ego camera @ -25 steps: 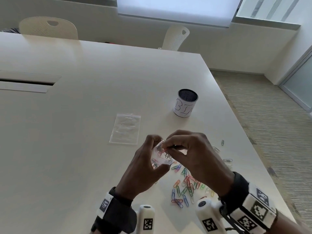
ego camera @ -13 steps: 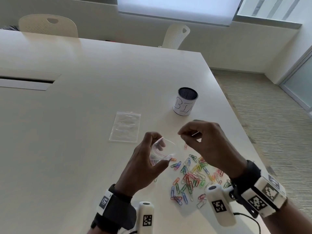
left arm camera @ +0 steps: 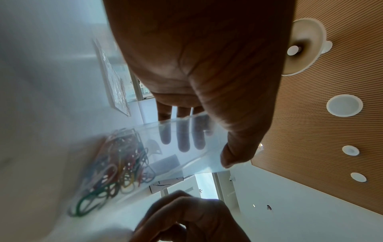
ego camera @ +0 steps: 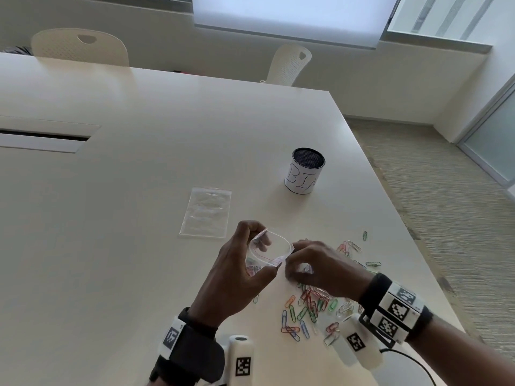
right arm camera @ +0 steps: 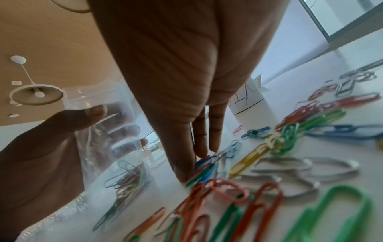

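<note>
My left hand (ego camera: 262, 254) holds a small clear zip bag (ego camera: 274, 246) upright just above the table, its mouth held open. The thumb is on the near side and the fingers behind. Several coloured paper clips (left arm camera: 118, 163) lie in the bag's bottom. My right hand (ego camera: 291, 271) is down on the table just right of the bag. Its thumb and fingertips (right arm camera: 202, 153) pinch a blue paper clip (right arm camera: 204, 162) at the edge of the loose pile of paper clips (ego camera: 309, 305).
A second clear bag (ego camera: 207, 211) lies flat beyond my left hand. A black mesh cup wrapped in paper marked "BIN" (ego camera: 305, 171) stands further back right. Stray clips (ego camera: 365, 235) lie near the table's right edge (ego camera: 404, 218). Two chairs stand at the far side.
My right hand left the bag's mouth, lifted to the right, then dropped onto the clip pile beside the bag. My left hand kept hold of the bag, whose mouth now gapes wider.
</note>
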The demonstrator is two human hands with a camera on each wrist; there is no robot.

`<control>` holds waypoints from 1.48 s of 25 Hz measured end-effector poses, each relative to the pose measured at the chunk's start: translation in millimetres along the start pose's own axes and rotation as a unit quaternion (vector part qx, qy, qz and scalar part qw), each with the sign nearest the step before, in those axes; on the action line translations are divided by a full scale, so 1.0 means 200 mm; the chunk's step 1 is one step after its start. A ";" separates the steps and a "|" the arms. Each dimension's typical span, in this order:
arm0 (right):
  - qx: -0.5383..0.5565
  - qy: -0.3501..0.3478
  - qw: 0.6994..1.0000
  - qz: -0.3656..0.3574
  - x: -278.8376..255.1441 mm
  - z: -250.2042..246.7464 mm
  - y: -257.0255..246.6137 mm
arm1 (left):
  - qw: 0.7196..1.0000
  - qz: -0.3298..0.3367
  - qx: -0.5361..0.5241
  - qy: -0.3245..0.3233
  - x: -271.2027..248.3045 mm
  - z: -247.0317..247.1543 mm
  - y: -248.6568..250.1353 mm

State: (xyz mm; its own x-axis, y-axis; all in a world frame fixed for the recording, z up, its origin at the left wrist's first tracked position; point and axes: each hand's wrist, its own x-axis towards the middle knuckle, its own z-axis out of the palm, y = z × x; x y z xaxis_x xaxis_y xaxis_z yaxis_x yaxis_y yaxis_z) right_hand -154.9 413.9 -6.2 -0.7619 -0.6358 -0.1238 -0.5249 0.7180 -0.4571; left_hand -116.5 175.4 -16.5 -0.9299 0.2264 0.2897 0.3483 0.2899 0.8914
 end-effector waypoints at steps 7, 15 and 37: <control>-0.037 0.094 0.991 0.090 -0.01 -0.09 0.17 | 1.000 -0.008 -0.011 -0.008 0.00 0.00 0.01; -0.038 0.000 0.994 0.107 -0.07 -0.08 0.05 | 1.000 -0.004 -0.006 -0.021 0.00 0.02 0.00; -0.071 0.015 0.990 0.117 -0.12 0.03 -0.09 | 1.000 -0.009 0.017 -0.010 0.00 0.09 -0.03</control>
State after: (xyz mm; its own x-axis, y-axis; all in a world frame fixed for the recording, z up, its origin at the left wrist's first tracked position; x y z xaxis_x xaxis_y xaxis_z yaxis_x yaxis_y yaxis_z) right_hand -124.3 415.2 -1.2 -0.8788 -0.4402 -0.1842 -0.3792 0.8785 -0.2904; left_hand -116.4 190.9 -28.2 -0.9337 0.2399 0.2660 0.3355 0.3263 0.8837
